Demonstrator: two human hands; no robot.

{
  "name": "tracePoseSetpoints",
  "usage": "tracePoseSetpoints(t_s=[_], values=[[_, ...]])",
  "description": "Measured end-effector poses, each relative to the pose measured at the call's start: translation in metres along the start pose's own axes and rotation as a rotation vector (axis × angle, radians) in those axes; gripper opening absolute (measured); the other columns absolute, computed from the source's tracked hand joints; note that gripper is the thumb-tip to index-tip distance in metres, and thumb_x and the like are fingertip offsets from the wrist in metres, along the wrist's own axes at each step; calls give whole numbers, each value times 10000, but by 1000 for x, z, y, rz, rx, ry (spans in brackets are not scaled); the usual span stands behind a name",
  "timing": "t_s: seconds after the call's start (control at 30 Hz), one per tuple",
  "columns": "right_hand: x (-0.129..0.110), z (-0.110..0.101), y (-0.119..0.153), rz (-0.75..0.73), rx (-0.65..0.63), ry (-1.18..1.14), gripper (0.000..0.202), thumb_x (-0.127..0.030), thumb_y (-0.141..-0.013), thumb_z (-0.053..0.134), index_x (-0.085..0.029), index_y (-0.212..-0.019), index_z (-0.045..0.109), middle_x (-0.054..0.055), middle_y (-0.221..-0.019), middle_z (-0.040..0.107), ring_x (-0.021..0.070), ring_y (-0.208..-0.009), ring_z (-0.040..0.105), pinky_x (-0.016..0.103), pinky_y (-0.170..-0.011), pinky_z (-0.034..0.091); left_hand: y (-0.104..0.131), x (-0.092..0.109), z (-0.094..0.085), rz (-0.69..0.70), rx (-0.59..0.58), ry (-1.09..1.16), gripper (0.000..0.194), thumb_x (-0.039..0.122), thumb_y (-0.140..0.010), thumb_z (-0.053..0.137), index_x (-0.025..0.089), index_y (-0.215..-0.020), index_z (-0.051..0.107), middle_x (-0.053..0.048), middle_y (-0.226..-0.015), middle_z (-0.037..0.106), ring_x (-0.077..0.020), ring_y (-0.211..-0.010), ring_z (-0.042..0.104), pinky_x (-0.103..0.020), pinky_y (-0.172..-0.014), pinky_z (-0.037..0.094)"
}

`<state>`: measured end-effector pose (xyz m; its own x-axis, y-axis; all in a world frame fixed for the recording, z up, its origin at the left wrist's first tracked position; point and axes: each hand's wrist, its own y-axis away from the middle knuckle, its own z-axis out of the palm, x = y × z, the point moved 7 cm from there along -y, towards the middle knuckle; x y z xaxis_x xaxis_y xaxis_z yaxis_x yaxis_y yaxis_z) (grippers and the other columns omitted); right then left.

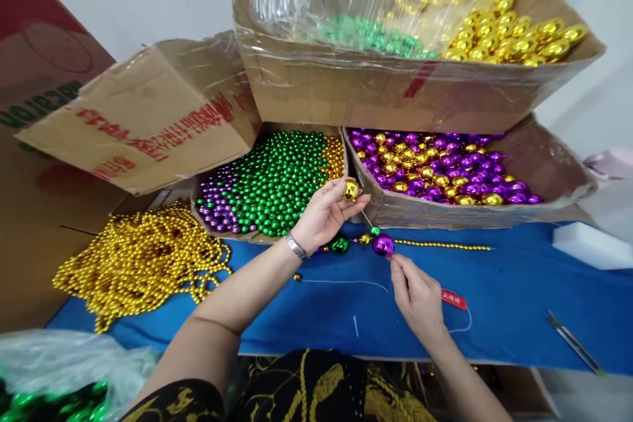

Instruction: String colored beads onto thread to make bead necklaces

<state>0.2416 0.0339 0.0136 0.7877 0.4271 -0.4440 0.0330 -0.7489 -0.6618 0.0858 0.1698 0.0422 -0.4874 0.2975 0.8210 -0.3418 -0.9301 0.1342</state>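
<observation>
My left hand point(321, 214), with a metal watch band at the wrist, pinches a shiny gold bead point(351, 189) between thumb and fingers. A thin needle or wire runs from that hand down to a small green bead point(374, 231). Directly below it is a large purple bead point(383, 245). At the purple bead's lower edge, the fingertips of my right hand point(416, 293) are closed on the bead string; the exact grip is hidden. A dark green bead point(340, 244) and a small gold bead point(364, 239) lie just left of the purple one. By my right wrist lies a red tag point(453, 299).
Behind are boxes of green and purple beads point(281, 178), purple and gold beads point(435, 168), and a raised box point(405, 89). Gold bead strands point(143, 264) heap at left. Tweezers point(573, 339) and a white block point(593, 245) rest on the blue cloth point(514, 297).
</observation>
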Motion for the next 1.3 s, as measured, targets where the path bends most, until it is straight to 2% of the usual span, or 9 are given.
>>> tracePoseSetpoints(t_s=[0.13,0.3,0.53,0.67,0.8,0.9,1.0,1.2,1.3], values=[[-9,3,1,-33,0,25,161,-163,-951,517,-160,-1016,665,63,-884,749,164,-728,725,251,-684,570,8,-2,-7,12,-21,107,305,355,-829,723,189,-1034,569,-22,-942,691,-204,-940,713,-431,-966,533],[-12,5,1,-44,-9,22,152,-162,-952,523,-145,-1003,665,60,-872,747,158,-720,723,241,-681,568,17,-3,-9,13,-37,183,363,336,-779,782,161,-1034,593,-44,-934,699,-230,-929,717,-427,-949,525],[-13,14,2,18,-18,5,148,-186,-972,496,-159,-1024,631,58,-889,741,147,-724,715,230,-696,565,34,-23,-3,-26,-140,143,394,324,-786,786,167,-1104,612,-86,-1046,693,-235,-992,703,-268,-778,524],[-13,22,4,40,-91,-35,181,-202,-987,453,-167,-1056,616,64,-914,730,156,-778,713,242,-718,564,41,-26,-8,-19,-174,134,384,315,-806,771,171,-1135,633,-103,-1124,688,-215,-992,699,-269,-792,526],[-10,28,8,36,-175,-39,278,-218,-1000,392,-145,-1169,599,89,-918,709,180,-809,699,271,-689,559,47,-20,-13,46,-184,92,406,287,-776,798,170,-1136,651,-103,-1135,686,-218,-1019,692,-277,-834,532],[-3,28,13,105,-177,-74,261,-236,-1004,402,-160,-1156,599,55,-846,716,161,-720,696,260,-661,551,50,-17,-16,96,-191,41,396,268,-764,808,167,-1119,663,-102,-1126,685,-224,-1036,688,-268,-835,534],[1,30,16,177,-181,-131,190,-242,-999,445,-188,-1082,608,17,-810,726,143,-700,705,236,-661,547,52,-17,-19,88,-179,55,381,272,-771,802,170,-1111,665,-98,-1129,680,-220,-1033,689,-262,-826,539],[-9,24,8,113,-79,-97,170,-245,-974,504,-187,-1010,659,52,-883,674,143,-788,672,247,-721,539,53,-18,-28,52,-133,116,377,306,-774,799,173,-1100,663,-76,-1057,686,-216,-1007,694,-263,-797,538],[-8,26,6,135,-94,-146,163,-260,-963,526,-197,-1002,672,46,-875,646,143,-803,650,256,-732,533,55,-17,-32,108,-133,35,367,310,-786,789,179,-1107,668,-72,-1043,688,-192,-989,688,-272,-831,522]])
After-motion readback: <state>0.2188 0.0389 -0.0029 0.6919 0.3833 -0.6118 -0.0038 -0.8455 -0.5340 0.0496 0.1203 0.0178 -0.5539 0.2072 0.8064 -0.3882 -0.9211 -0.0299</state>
